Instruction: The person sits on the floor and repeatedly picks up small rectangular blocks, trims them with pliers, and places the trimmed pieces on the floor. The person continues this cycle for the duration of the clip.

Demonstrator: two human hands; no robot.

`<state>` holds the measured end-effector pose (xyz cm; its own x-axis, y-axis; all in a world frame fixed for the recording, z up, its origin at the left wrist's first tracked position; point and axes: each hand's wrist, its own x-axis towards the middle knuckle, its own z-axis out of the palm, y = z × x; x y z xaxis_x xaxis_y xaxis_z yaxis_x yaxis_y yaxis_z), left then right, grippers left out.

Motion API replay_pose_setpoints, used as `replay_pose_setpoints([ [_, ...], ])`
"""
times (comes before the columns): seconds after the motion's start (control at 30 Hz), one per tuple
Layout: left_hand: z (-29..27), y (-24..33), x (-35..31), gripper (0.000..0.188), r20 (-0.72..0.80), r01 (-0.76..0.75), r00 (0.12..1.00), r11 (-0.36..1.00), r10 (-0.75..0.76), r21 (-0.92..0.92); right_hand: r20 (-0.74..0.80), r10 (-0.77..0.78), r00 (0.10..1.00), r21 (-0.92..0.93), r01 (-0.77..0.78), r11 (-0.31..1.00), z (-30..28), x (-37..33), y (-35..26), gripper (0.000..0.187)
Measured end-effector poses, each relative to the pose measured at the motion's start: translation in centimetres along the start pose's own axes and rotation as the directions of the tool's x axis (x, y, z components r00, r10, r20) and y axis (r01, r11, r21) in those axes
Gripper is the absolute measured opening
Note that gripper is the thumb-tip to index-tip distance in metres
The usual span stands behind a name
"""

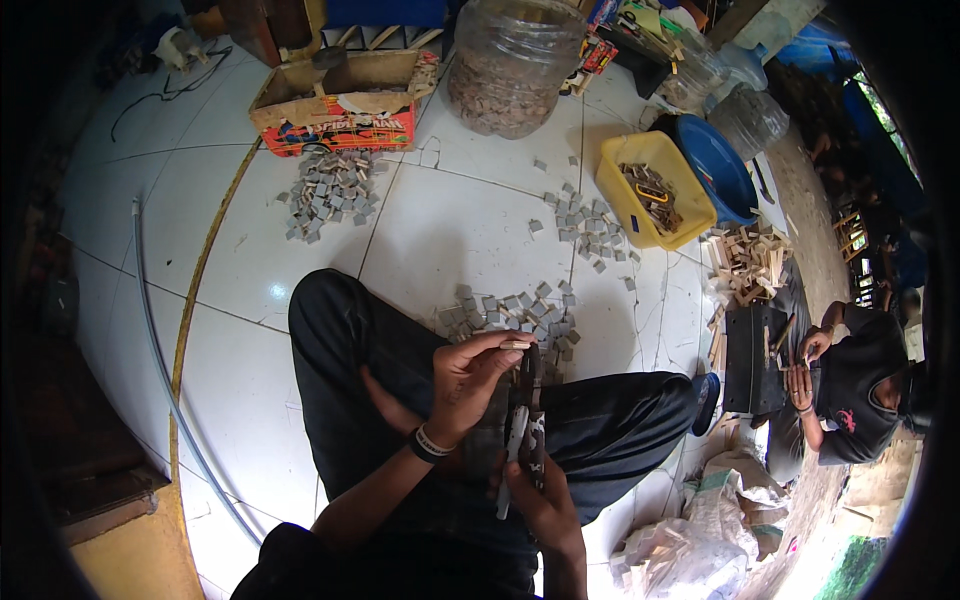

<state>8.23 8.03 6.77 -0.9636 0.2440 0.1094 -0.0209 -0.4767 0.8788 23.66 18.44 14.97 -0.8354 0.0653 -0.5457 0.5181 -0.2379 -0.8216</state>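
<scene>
Between the thumb and fingers of my left hand is a small pale wooden piece, pinched edge-on. My right hand is closed round the lower end of a long, dark tool with pale patches and a light grey handle. Its exact kind cannot be made out. The tool's upper end reaches up beside the wooden piece; whether they touch is unclear. In front of my crossed legs lies a pile of small grey-faced blocks, partly behind my hands.
More grey-faced blocks lie before an open cardboard box. A large clear plastic jar, a yellow basin and a blue tub stand farther off. At right, another person works beside wood offcuts.
</scene>
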Motion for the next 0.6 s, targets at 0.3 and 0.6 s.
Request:
replay_pose_setpoints([
  [0.3, -0.1, -0.2, -0.1, 0.024, -0.009, 0.013, 1.0, 0.998, -0.013, -0.06, 0.034, 0.026, 0.999, 0.058, -0.028, 0.998, -0.4, 0.1, 0.2, 0.026],
  [0.6, 0.4, 1.5, -0.3, 0.018, -0.003, -0.214, 0.971, 0.878, 0.238, 0.429, -0.192, -0.428, 0.883, -0.793, 0.117, 0.598, 1.8, 1.1, 1.1, 0.071],
])
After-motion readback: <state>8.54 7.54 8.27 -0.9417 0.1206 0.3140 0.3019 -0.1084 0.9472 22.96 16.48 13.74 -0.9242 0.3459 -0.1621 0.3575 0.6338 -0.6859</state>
